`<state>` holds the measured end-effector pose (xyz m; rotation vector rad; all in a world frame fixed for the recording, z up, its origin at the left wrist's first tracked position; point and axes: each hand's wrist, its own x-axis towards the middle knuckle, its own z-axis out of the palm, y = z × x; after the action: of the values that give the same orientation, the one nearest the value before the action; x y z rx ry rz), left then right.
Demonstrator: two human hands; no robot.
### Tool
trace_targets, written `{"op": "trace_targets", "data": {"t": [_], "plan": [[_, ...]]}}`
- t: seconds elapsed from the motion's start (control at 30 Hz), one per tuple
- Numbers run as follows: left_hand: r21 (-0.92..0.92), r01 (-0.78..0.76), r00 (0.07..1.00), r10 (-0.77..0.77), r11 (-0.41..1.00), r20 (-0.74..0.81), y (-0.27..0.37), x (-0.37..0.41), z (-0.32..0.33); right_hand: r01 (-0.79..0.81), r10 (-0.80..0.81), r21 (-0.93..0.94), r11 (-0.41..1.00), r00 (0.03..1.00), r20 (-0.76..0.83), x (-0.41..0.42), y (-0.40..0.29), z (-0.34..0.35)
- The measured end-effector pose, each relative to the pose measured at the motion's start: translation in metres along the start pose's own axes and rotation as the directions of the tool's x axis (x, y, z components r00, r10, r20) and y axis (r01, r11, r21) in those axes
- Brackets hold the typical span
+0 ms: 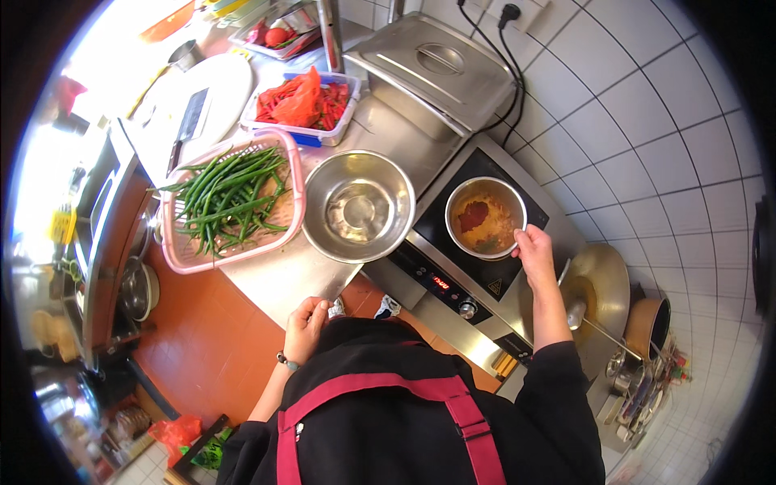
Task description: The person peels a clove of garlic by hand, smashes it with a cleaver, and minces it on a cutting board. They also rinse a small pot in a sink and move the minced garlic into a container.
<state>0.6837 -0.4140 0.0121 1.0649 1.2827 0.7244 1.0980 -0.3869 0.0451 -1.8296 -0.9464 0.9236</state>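
My right hand (536, 251) grips the rim of a round steel pot (456, 239) on the black glass top of an induction cooker (497, 285). Inside the pot are a dark red heap of powder or paste (473, 215) and an orange-brown layer. My left hand (305, 327) is by my waist at the counter's front edge, its fingers curled in, with nothing visible in them. Left of the cooker stands a steel mixing bowl (359, 206) with a shiny, apparently bare inside. Beside it, a pink plastic basket (292, 163) holds long green beans (233, 194).
Behind the basket are a tub of red chillies (333, 103) and a knife (189, 124) on a white round board (227, 91). A lidded steel container (433, 60) stands behind the cooker, with black cables (515, 73) nearby. A wok (600, 285) with a ladle sits at right.
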Motion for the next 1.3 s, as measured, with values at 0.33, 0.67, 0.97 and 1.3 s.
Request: {"op": "trace_targets", "data": {"t": [0.33,0.67,0.97,1.3], "plan": [[-0.056,-0.028,0.997,0.024,0.998,-0.069,-0.007,-0.01,-0.024,0.464,-0.407,-0.6,0.651,0.882,0.24,0.019,-0.121,0.08],[-0.118,-0.048,0.984,0.027,0.992,-0.174,-0.024,-0.025,-0.059,0.598,-0.543,-0.801,0.005,0.675,0.5,0.031,-0.149,0.145],[-0.167,-0.114,0.978,0.082,0.979,-0.191,-0.035,-0.026,-0.081,0.631,-0.479,-0.733,-0.254,0.577,0.662,0.03,-0.155,0.176],[-0.141,-0.145,0.978,0.121,0.979,-0.167,-0.032,-0.026,-0.095,0.674,-0.361,-0.569,-0.472,0.441,0.822,0.001,-0.173,0.21]]}}
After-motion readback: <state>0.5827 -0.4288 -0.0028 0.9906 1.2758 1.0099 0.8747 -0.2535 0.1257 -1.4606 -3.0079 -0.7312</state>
